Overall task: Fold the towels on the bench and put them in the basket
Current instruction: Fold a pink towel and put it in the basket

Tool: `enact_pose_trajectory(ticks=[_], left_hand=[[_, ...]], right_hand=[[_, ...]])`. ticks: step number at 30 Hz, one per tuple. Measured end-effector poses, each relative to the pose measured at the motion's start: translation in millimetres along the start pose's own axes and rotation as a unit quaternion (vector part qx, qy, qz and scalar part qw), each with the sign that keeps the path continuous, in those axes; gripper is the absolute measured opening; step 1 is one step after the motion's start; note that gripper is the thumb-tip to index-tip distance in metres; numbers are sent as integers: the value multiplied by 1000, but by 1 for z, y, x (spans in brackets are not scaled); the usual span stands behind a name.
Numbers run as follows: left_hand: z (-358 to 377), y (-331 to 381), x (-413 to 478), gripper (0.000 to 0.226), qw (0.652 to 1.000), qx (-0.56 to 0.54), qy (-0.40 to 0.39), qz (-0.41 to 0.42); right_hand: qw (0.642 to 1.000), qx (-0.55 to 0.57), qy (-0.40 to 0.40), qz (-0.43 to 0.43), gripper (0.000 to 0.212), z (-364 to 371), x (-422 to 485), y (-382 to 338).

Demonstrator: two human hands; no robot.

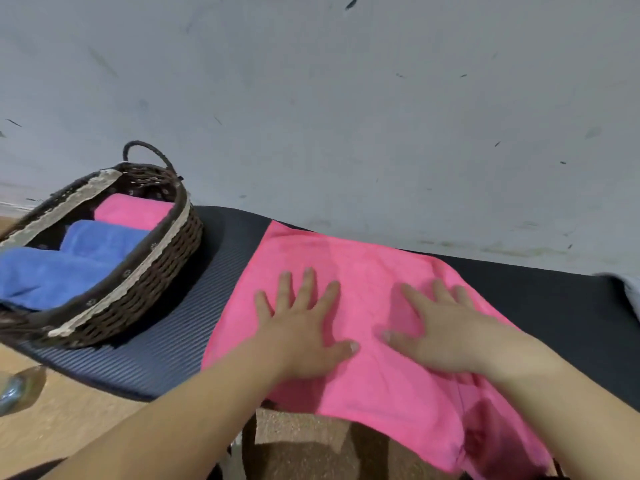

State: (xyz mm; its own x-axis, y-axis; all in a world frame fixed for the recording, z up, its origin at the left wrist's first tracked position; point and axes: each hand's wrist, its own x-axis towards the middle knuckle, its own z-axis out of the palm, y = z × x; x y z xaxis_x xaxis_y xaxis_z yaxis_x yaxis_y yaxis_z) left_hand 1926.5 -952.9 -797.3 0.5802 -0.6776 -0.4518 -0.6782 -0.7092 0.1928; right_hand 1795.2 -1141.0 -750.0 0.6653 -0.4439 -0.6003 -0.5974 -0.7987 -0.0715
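Fingers (309, 282) of left hand (301, 334) and right hand (446, 334) splayed flat on pink towel (363, 265), basket (162, 268) cropped at left

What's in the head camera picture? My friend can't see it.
A person's left hand and right hand rest flat on a pink towel spread over a dark bench. Left of it, a wicker basket holds two blue towels and a pink one.

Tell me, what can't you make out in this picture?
Head view:
- basket: left end cut off by the frame edge.
- spread pink towel: parts hidden under left hand and right hand.
- grey cloth: cut off at right edge.
- shiny object: blurred, unidentifiable.
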Motion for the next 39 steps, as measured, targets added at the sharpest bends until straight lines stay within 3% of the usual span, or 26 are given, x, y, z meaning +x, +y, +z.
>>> enact_pose_trajectory(ticks=[2,5,12,15,18,21,23,30,36,39], left_hand=[[6,-13,-5,97,999,2,35,2],[10,-34,-11,91,998,12,66,-1],[7,-55,-19,92,994,14,106,-3],[0,-42,-13,96,992,18,125,25],[-7,-7,-3,87,984,24,159,80],[-10,39,10,76,973,17,170,156],[-10,71,18,75,964,-10,174,201],[-5,158,39,49,930,-116,180,300],[-14,192,52,53,917,-169,177,316],[-28,210,60,61,926,-164,109,321]], right_hand=[[999,-5,-43,8,104,15,-6,-3],[999,-5,-41,-5,104,23,1,-10],[981,69,85,-162,86,18,12,6],[954,139,188,-186,75,2,-2,28],[950,170,255,-62,41,-7,-10,75],[967,112,191,122,48,-8,-15,132],[968,129,141,165,51,-1,-19,158],[941,276,180,82,16,22,-15,168],[884,399,243,-16,10,11,-28,164],[862,419,279,-62,17,5,-34,162]])
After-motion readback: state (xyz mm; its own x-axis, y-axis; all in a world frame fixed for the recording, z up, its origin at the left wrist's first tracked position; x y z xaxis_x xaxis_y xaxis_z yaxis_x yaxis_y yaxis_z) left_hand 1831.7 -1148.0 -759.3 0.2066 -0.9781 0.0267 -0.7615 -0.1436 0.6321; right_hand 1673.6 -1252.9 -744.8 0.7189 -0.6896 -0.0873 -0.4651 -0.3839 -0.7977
